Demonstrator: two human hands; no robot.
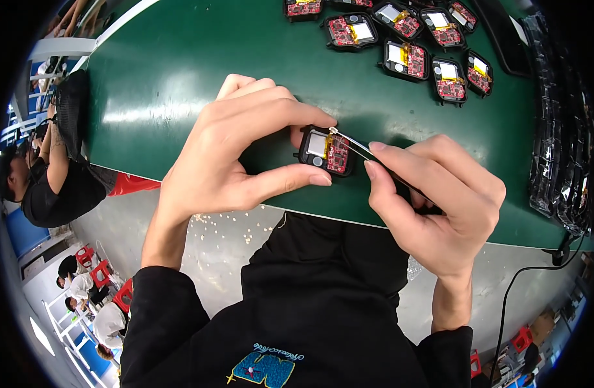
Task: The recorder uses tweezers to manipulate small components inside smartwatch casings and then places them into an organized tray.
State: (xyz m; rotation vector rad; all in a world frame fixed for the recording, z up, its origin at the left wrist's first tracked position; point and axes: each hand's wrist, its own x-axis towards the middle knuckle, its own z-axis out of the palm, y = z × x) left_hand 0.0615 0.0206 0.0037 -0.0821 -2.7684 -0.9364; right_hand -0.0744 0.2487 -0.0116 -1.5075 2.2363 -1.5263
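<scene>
Between the thumb and fingers of my left hand (235, 145) is a small black plastic case (303, 155), held by its edges over the green table. Inside it lie a red circuit board (338, 155), a white battery-like block with yellow tape, and a round grey disc. My right hand (439, 197) pinches a pair of metal tweezers (355, 143). The tweezer tips meet a small pale piece (333, 130) at the top edge of the case, right by my left index fingertip. What that piece is, I cannot make out.
Several similar open cases (406, 59) with red boards are grouped at the table's far right. Beyond them lie a dark flat tray (504, 39) and a stack of black plastic-wrapped items (559, 129). A black cable (504, 297) hangs off the right edge. Another person (54, 168) sits at the left.
</scene>
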